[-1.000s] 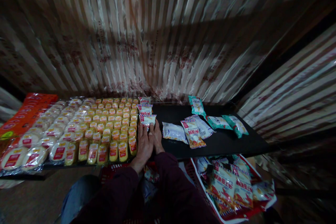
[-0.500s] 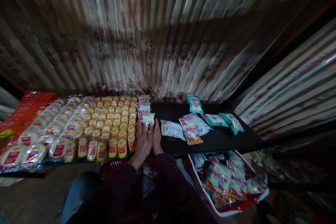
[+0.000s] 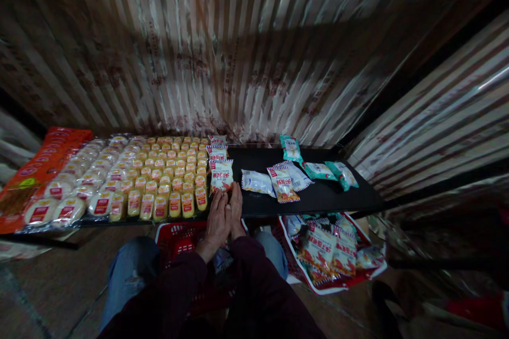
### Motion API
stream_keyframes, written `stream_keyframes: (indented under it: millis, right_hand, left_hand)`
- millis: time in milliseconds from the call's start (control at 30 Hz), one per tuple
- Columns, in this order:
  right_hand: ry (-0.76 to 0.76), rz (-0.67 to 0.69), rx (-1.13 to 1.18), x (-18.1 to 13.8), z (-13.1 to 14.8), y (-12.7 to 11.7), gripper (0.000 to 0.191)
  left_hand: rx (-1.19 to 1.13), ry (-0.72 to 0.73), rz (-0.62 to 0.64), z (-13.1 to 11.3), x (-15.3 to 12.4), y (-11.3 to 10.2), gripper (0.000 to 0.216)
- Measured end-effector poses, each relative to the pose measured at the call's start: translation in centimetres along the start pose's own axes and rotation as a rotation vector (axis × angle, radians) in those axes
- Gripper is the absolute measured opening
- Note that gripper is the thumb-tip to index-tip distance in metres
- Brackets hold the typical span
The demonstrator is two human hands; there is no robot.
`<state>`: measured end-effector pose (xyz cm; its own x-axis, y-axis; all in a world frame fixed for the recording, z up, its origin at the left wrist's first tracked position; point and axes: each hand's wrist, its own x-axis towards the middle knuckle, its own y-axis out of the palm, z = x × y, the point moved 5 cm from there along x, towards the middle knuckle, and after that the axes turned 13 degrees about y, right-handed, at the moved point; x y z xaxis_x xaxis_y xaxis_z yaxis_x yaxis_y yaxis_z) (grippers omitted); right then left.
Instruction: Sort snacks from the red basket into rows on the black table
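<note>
My left hand (image 3: 216,222) lies with outstretched fingers at the near end of a white and red snack bag (image 3: 221,174), its fingertips at the bag's lower edge. Close beside it, my right hand (image 3: 236,213) has straight fingers by the bag's lower right corner. Neither hand grips anything. Behind that bag, two more like it lie in a row, the middle bag (image 3: 218,152) partly overlapped. Rows of small wrapped yellow cakes (image 3: 175,184) stand directly to the left. Whether the fingertips press on the bag is hard to make out.
Several loose bags, one a snack bag (image 3: 283,184), and green packets (image 3: 319,170) lie on the black shelf (image 3: 254,205) to the right. Round white wrapped cakes (image 3: 67,212) and an orange package (image 3: 47,161) are left. Below stand a red basket (image 3: 175,233) and a filled basket (image 3: 382,267).
Both hands have drawn back toward the shelf's front edge, uncovering more of the nearest snack bag. The view has shifted slightly, showing more of the red basket below.
</note>
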<state>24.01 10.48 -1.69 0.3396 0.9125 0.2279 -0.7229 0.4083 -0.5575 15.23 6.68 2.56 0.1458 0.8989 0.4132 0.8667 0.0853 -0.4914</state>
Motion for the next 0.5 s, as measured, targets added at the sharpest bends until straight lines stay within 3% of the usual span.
stream_keyframes:
  millis: [333,433,500]
  right_hand:
    - [0.035,0.005,-0.025,-7.9,-1.0,-1.3,0.055]
    - [0.089,0.041,-0.054,-11.4,-2.1,-1.2,0.052]
    - [0.145,0.143,-0.086,-13.4,-2.8,-0.4,0.047]
  left_hand:
    - [0.008,0.018,0.231,-0.8,-7.3,-0.3,0.044]
    - [-0.049,-0.033,0.309,0.5,-10.4,0.0,0.040]
    - [-0.151,-0.121,0.337,2.1,-12.5,0.0,0.036]
